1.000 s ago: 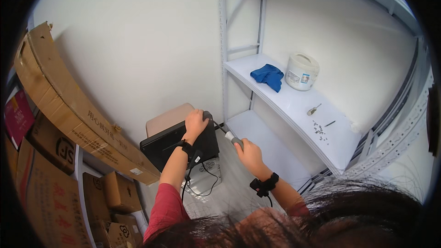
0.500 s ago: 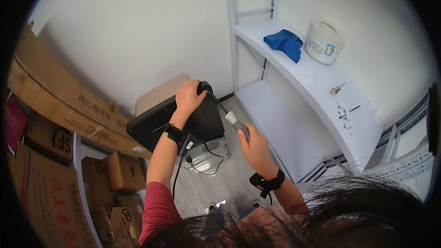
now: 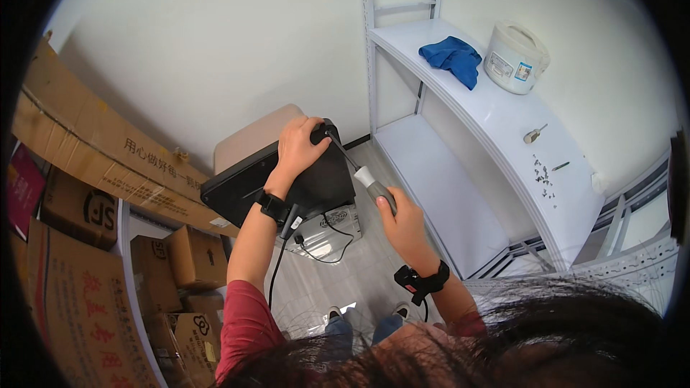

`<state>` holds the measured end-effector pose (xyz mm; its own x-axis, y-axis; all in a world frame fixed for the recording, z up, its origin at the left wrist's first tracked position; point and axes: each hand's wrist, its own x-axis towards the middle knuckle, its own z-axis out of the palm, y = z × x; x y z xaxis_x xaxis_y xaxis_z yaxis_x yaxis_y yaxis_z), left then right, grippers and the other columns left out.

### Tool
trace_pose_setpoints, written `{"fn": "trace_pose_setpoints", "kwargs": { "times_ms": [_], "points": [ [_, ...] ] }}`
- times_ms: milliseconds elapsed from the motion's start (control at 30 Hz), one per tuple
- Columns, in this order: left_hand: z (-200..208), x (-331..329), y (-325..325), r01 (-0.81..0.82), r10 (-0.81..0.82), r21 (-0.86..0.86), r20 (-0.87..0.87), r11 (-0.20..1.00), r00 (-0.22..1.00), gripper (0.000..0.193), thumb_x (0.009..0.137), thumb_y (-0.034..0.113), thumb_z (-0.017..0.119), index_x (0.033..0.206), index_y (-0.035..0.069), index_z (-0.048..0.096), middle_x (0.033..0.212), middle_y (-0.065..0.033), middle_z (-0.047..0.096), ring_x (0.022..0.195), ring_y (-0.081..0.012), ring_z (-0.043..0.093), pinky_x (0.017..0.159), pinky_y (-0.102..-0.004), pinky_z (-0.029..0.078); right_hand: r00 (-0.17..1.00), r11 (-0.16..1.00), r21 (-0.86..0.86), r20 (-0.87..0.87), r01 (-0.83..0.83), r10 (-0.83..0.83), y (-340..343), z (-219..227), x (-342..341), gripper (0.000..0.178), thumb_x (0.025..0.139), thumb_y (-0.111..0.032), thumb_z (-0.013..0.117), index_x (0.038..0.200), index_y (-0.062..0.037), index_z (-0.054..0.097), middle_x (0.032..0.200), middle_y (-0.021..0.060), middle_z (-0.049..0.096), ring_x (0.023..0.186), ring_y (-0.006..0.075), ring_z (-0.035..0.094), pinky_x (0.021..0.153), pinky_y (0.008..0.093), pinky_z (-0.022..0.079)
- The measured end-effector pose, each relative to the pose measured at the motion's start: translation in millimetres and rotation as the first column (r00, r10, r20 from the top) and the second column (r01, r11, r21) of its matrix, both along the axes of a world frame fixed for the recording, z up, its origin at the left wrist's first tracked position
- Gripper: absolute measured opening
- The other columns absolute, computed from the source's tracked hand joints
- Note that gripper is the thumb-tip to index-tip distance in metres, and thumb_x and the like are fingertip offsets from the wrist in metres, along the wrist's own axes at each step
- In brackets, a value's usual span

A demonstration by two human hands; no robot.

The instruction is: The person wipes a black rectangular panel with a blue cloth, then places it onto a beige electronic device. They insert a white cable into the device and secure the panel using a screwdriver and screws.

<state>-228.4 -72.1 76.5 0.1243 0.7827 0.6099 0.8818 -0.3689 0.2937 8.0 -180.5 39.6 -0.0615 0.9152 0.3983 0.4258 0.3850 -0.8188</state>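
A boxy appliance with a flat black face (image 3: pixel 323 179) and a beige side (image 3: pixel 255 136) stands tilted on a pale printed box (image 3: pixel 323 230). My left hand (image 3: pixel 296 149) is closed over the appliance's far right corner, its fingers curled on the edge. Gripped in my right hand (image 3: pixel 406 226) is a screwdriver (image 3: pixel 371 182) with a grey and white handle. Its long shaft points up and left at that same corner, close to my left fingertips. Whether the tip sits in a screw is too small to tell. A black cable with a plug (image 3: pixel 292 221) hangs below my left wrist.
At right, a white shelf (image 3: pixel 496 129) carries a blue cloth (image 3: pixel 453 59), a white rice cooker (image 3: pixel 516 59), another screwdriver (image 3: pixel 532 136), small scattered screws (image 3: pixel 543 176) and a thin dark rod (image 3: pixel 560 167). Cardboard boxes (image 3: pixel 190 259) fill the left side, including a long carton (image 3: pixel 108 144).
The view has shifted slightly, bringing my shoes and jeans further into sight. Both hands keep their holds; the screwdriver remains aimed at the appliance's corner.
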Motion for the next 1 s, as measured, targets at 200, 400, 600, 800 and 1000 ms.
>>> {"fn": "trace_pose_setpoints", "kwargs": {
  "times_ms": [200,400,600,800,1000],
  "points": [
    [-3,-2,0,0.028,-0.011,-0.097,0.165,0.995,0.986,0.025,0.067,0.017,0.073,0.087,0.006,0.063,0.081,-0.0103,0.061,0.079,-0.0288,0.06,0.069,-0.0379,0.048,1.0,1.0,-0.002,0.004,-0.004,0.004,-5,4,-3,0.028,0.088,-0.023,0.06,0.101,0.0018,0.058,0.078,0.021,0.063,0.067,0.0376,0.061,0.057,0.0403,0.047],
    [1,-2,-4,0.036,-0.017,-0.107,0.173,0.994,0.985,0.024,0.069,0.017,0.073,0.085,0.005,0.06,0.08,-0.0102,0.06,0.077,-0.0274,0.06,0.067,-0.037,0.048,1.0,1.0,-0.009,-0.015,0.016,-0.016,-4,1,-3,0.03,0.088,-0.024,0.06,0.102,0.0022,0.058,0.08,0.022,0.063,0.069,0.0384,0.062,0.058,0.0409,0.047],
    [-3,-3,-3,0.047,-0.027,-0.091,0.208,0.995,0.978,0.021,0.071,0.016,0.072,0.084,0.006,0.059,0.079,-0.0098,0.06,0.076,-0.027,0.059,0.066,-0.037,0.047,1.0,1.0,-0.007,0.005,0.016,-0.016,-4,4,-3,0.03,0.088,-0.024,0.06,0.101,0.0023,0.058,0.079,0.0219,0.063,0.069,0.0382,0.062,0.058,0.0408,0.047],
    [-8,-6,1,0.063,-0.049,-0.063,0.204,0.996,0.978,0.015,0.073,0.014,0.07,0.082,0.007,0.06,0.077,-0.009,0.059,0.074,-0.027,0.058,0.065,-0.037,0.046,1.0,1.0,-0.011,0.019,0.0,0.0,-3,5,-3,0.03,0.088,-0.024,0.059,0.101,0.0028,0.058,0.078,0.0218,0.063,0.068,0.0379,0.061,0.057,0.041,0.047],
    [-13,-9,5,0.065,-0.056,-0.046,0.181,0.997,0.982,0.012,0.074,0.014,0.068,0.081,0.008,0.06,0.076,-0.0081,0.058,0.073,-0.0273,0.057,0.063,-0.0377,0.045,1.0,1.0,-0.004,0.024,-0.011,0.011,-2,3,-3,0.029,0.088,-0.023,0.059,0.101,0.0027,0.058,0.077,0.0218,0.063,0.067,0.0381,0.061,0.057,0.0415,0.047]
  ]
}}
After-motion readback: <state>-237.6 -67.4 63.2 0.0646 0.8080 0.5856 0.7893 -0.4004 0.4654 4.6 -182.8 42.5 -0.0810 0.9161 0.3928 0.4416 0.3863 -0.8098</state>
